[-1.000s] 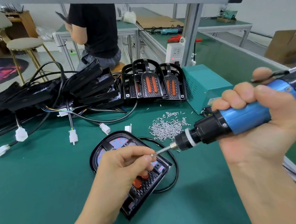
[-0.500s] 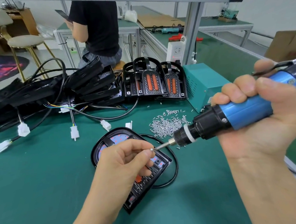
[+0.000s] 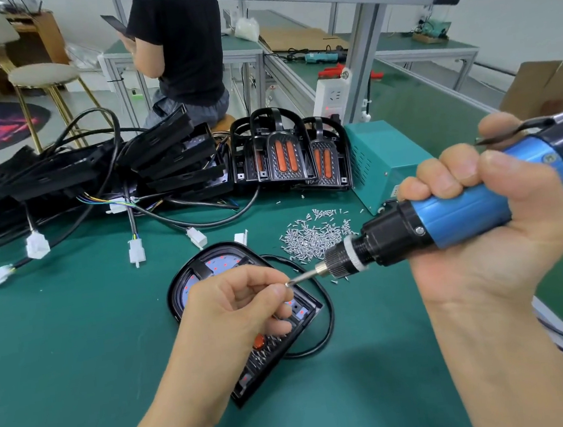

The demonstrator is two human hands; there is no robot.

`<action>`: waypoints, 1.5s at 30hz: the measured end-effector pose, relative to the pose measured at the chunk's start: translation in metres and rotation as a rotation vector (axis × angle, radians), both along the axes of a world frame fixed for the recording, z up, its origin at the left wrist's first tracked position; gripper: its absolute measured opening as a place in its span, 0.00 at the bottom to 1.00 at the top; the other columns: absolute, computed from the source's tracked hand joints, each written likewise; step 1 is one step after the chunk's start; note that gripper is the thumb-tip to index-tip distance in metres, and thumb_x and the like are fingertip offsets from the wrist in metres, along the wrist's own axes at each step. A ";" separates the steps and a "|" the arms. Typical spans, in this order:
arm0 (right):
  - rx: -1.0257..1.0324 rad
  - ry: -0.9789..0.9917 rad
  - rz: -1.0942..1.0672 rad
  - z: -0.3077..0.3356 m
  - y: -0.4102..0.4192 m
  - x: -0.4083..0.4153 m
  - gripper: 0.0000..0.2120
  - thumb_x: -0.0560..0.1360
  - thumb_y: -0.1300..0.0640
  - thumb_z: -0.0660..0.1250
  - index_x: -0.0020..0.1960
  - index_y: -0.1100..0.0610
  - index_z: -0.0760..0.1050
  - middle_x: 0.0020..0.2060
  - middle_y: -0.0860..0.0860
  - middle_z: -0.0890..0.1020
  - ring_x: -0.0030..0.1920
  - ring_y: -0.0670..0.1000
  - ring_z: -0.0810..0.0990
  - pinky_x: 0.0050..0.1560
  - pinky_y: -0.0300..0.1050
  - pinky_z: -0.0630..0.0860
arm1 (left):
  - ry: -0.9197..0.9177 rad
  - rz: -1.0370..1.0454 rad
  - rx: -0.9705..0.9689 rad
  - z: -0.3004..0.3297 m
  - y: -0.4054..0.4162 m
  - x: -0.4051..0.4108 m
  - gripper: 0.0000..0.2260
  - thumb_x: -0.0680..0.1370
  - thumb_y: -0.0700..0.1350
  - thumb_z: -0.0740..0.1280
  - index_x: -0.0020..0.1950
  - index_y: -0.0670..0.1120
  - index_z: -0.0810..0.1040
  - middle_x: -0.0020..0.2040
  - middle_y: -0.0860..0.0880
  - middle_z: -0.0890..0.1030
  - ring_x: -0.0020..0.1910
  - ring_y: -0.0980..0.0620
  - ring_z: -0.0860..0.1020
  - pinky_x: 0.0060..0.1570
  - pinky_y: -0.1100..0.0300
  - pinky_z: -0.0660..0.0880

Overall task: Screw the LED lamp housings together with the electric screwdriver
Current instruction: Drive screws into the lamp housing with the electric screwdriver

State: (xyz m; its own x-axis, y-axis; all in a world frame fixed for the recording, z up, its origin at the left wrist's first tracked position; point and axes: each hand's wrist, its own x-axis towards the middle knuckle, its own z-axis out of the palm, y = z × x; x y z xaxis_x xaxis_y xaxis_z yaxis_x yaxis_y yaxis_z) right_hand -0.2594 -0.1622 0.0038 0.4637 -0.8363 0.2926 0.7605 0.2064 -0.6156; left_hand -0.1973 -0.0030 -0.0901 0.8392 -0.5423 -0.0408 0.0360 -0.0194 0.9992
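Left hand, right hand, bare forearms, no sleeves

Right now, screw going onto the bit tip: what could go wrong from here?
1. The left hand pinches at the bit tip of the electric screwdriver; if it spun now, a fingertip could get nicked.
2. A screw fumbled here could drop into the open lamp housing directly below and be hard to spot.
3. The right hand holds the driver tilted, so the screw may start crooked unless it is straightened first.
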 end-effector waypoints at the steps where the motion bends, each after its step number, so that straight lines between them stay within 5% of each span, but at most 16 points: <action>1: -0.095 -0.010 0.049 -0.014 0.008 -0.002 0.09 0.68 0.63 0.54 0.44 0.54 0.70 0.25 0.46 0.70 0.26 0.45 0.69 0.33 0.39 0.70 | 0.005 0.009 -0.011 0.000 0.000 0.001 0.08 0.74 0.37 0.68 0.41 0.49 0.84 0.33 0.44 0.82 0.31 0.51 0.80 0.46 0.38 0.76; 8: -0.017 -0.111 0.119 -0.029 0.003 -0.010 0.09 0.68 0.62 0.54 0.43 0.54 0.70 0.25 0.46 0.70 0.26 0.45 0.69 0.33 0.38 0.70 | 0.112 0.034 -0.131 -0.005 -0.002 0.002 0.09 0.73 0.31 0.68 0.38 0.42 0.84 0.33 0.43 0.82 0.30 0.53 0.79 0.32 0.62 0.79; 10: 0.023 -0.105 0.110 -0.039 -0.001 -0.012 0.08 0.68 0.62 0.54 0.43 0.53 0.70 0.25 0.45 0.70 0.26 0.44 0.69 0.32 0.37 0.70 | 0.138 -0.017 -0.173 -0.003 -0.001 0.002 0.05 0.69 0.34 0.72 0.40 0.43 0.85 0.35 0.44 0.83 0.31 0.53 0.79 0.32 0.62 0.78; 12: 0.079 -0.125 0.110 -0.038 -0.007 -0.011 0.07 0.68 0.61 0.55 0.42 0.53 0.70 0.25 0.45 0.70 0.26 0.44 0.69 0.32 0.36 0.69 | 0.095 -0.075 -0.180 0.001 0.006 0.005 0.12 0.65 0.40 0.78 0.47 0.48 0.85 0.42 0.47 0.84 0.36 0.54 0.80 0.33 0.63 0.78; 15: 0.094 -0.123 0.108 -0.039 -0.016 -0.014 0.07 0.68 0.60 0.55 0.41 0.53 0.71 0.26 0.45 0.71 0.26 0.44 0.69 0.33 0.36 0.70 | -0.030 0.112 -0.119 -0.001 0.026 0.023 0.18 0.62 0.49 0.75 0.51 0.54 0.83 0.50 0.53 0.84 0.41 0.59 0.80 0.37 0.66 0.76; 18: 0.065 -0.131 0.126 -0.040 -0.021 -0.018 0.07 0.69 0.60 0.55 0.42 0.52 0.71 0.26 0.44 0.71 0.26 0.44 0.69 0.33 0.36 0.70 | -0.215 0.462 0.408 -0.021 0.053 0.047 0.26 0.64 0.60 0.73 0.59 0.50 0.78 0.58 0.49 0.80 0.55 0.51 0.75 0.52 0.55 0.72; 20: 0.026 -0.114 0.128 -0.040 -0.023 -0.019 0.08 0.68 0.61 0.55 0.42 0.52 0.70 0.25 0.45 0.70 0.26 0.44 0.69 0.33 0.37 0.69 | -0.235 0.432 0.853 -0.037 0.061 0.049 0.41 0.61 0.72 0.65 0.64 0.44 0.75 0.63 0.44 0.75 0.64 0.42 0.68 0.61 0.47 0.66; 23: -0.053 -0.064 0.123 -0.044 -0.021 -0.017 0.09 0.68 0.62 0.54 0.44 0.53 0.69 0.25 0.46 0.69 0.27 0.45 0.68 0.34 0.37 0.69 | -0.259 0.361 1.024 -0.049 0.049 0.037 0.50 0.55 0.81 0.59 0.62 0.45 0.76 0.64 0.44 0.71 0.65 0.43 0.63 0.63 0.47 0.59; 29: -0.165 0.005 0.138 -0.055 -0.018 -0.012 0.11 0.67 0.65 0.54 0.46 0.55 0.68 0.25 0.47 0.69 0.27 0.47 0.68 0.35 0.39 0.69 | -0.054 0.404 0.787 -0.052 0.023 0.031 0.42 0.51 0.75 0.67 0.52 0.45 0.78 0.60 0.45 0.73 0.62 0.43 0.68 0.64 0.47 0.63; 32: -0.182 0.022 0.146 -0.059 -0.019 -0.011 0.11 0.66 0.66 0.54 0.46 0.55 0.67 0.24 0.47 0.69 0.26 0.47 0.68 0.34 0.39 0.69 | 0.037 0.435 0.532 -0.050 0.016 0.027 0.30 0.56 0.66 0.75 0.46 0.44 0.79 0.46 0.46 0.81 0.48 0.45 0.79 0.49 0.49 0.75; 34: -0.183 0.028 0.147 -0.063 -0.020 -0.011 0.11 0.66 0.66 0.54 0.46 0.55 0.68 0.24 0.47 0.69 0.26 0.47 0.69 0.34 0.39 0.70 | 0.108 0.416 0.377 -0.047 0.011 0.024 0.28 0.59 0.58 0.79 0.49 0.42 0.77 0.44 0.45 0.82 0.43 0.47 0.80 0.43 0.51 0.76; 39: -0.204 0.039 0.153 -0.067 -0.023 -0.013 0.13 0.62 0.66 0.61 0.46 0.56 0.69 0.25 0.48 0.70 0.27 0.48 0.69 0.35 0.39 0.70 | 0.277 0.431 0.076 -0.052 0.002 0.020 0.30 0.67 0.42 0.78 0.64 0.38 0.68 0.52 0.40 0.82 0.47 0.42 0.82 0.51 0.44 0.78; 45: -0.223 0.052 0.157 -0.074 -0.023 -0.013 0.14 0.62 0.66 0.62 0.46 0.56 0.69 0.25 0.48 0.70 0.27 0.48 0.70 0.35 0.40 0.71 | 0.309 0.427 -0.044 -0.055 0.003 0.016 0.21 0.70 0.38 0.74 0.61 0.40 0.74 0.49 0.45 0.84 0.43 0.47 0.84 0.44 0.52 0.79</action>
